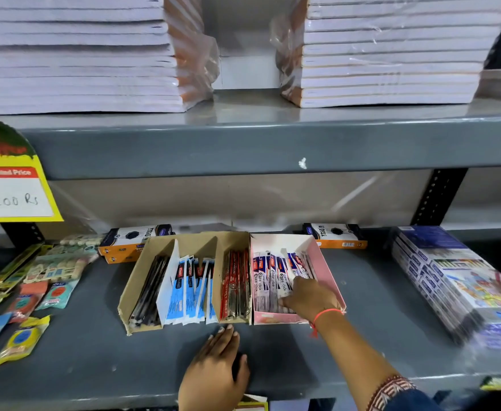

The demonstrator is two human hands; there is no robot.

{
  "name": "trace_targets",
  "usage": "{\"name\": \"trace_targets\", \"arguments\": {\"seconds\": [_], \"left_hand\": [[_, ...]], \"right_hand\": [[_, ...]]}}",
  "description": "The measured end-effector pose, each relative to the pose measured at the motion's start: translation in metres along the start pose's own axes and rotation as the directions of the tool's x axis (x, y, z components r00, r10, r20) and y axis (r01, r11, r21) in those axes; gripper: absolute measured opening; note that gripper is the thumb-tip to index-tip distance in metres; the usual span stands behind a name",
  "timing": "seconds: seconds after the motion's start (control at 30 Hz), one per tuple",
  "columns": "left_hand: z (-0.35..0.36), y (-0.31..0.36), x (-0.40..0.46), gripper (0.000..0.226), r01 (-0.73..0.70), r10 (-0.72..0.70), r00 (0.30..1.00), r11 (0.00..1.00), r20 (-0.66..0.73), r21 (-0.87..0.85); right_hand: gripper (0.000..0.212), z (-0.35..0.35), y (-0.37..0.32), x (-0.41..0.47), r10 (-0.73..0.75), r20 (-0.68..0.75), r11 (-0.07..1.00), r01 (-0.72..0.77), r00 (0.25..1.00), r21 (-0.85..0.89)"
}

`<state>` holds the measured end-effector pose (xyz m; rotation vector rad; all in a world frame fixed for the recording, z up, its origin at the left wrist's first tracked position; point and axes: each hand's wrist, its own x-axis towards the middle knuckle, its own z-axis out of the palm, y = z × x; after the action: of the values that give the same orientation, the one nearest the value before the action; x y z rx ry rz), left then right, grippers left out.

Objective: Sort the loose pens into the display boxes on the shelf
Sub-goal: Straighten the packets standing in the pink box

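Note:
A brown cardboard display box [154,247] sits mid-shelf with black pens [150,289], blue-and-white packed pens [188,286] and red pens [236,284] in separate sections. Touching its right side is a pink box [329,271] full of white-and-purple packed pens [268,280]. My right hand [310,296] reaches into the pink box, fingers closed around the packed pens at its right side. My left hand [215,372] rests flat on the shelf just in front of the brown box, fingers apart, holding nothing.
Grey metal shelf [95,351]. Small packaged items [44,280] lie at the left under a yellow price tag [12,188]. Two orange-black boxes [337,235] sit behind the display boxes. A stack of colourful boxes [451,280] is at the right. Notebook stacks [74,54] fill the upper shelf.

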<state>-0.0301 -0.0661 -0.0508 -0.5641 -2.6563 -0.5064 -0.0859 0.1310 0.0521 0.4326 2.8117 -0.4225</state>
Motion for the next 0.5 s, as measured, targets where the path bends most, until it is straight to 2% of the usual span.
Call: {"name": "trace_targets", "arguments": {"seconds": [0.17,0.3,0.43,0.5], "left_hand": [[-0.004,0.002,0.001,0.048,-0.006,0.006,1.0,1.0,0.015,0.002],[-0.004,0.002,0.001,0.048,-0.003,0.003,1.0,1.0,-0.002,0.023],[-0.005,0.003,0.002,0.048,0.002,-0.002,1.0,0.999,-0.007,0.038],[-0.006,0.003,0.002,0.049,0.001,-0.001,1.0,0.999,-0.009,0.039]], "right_hand": [[0.028,0.001,0.006,0.006,0.037,-0.042,0.997,-0.033,0.998,0.071],[0.029,0.0,0.012,0.009,0.027,-0.087,0.997,-0.02,0.996,0.075],[0.029,-0.008,0.017,0.01,0.054,-0.143,0.976,-0.022,0.988,0.219],[0.03,-0.012,0.016,0.008,0.065,-0.197,0.972,-0.017,0.978,0.236]]}}
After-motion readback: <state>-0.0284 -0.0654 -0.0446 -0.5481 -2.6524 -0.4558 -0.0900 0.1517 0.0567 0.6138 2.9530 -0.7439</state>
